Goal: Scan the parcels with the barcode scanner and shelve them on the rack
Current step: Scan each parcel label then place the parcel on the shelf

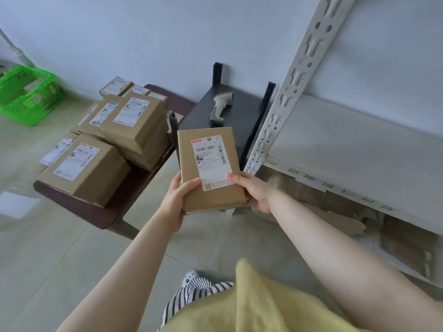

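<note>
Both hands grip one flat brown cardboard parcel (pixel 211 168) with a white label, my left hand (pixel 175 202) at its near left corner, my right hand (pixel 254 190) at its right edge, above the floor. Beyond it, the grey barcode scanner (pixel 221 105) lies on a black stand (pixel 242 116), between the parcel-stacked dark bench (pixel 96 212) and the white metal rack (pixel 359 149).

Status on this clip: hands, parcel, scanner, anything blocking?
Both hands, left and right, grip one parcel, label up. Scanner lies untouched on black stand. Rack shelf open, nothing blocking.
</note>
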Tool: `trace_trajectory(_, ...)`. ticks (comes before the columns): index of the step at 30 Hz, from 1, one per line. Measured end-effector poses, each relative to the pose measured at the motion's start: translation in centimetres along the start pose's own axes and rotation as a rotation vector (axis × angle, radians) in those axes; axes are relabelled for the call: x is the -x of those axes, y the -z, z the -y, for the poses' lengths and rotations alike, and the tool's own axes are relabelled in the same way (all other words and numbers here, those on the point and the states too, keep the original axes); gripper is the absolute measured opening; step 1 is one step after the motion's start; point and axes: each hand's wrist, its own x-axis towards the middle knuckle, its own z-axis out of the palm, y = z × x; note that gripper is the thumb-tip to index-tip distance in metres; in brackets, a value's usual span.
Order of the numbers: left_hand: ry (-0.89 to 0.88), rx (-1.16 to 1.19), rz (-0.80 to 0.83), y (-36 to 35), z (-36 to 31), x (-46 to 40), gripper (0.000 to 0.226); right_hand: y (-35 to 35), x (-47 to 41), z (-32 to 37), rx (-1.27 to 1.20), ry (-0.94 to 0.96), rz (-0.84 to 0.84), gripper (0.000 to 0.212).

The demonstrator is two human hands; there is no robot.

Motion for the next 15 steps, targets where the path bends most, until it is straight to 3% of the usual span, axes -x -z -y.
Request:
trace_trajectory(8,0.110,-0.024,0.098,-12.2,7.7,2.5,0.071,12.4,7.4,-7.1,0.030,-0.004,-0.052,0.073)
trace_trajectory(15,0.160,-0.081,0.173,-23.8,11.5,3.9,0.078,22.9,14.7,-10.3,-0.037,0.003,-0.134,0.045)
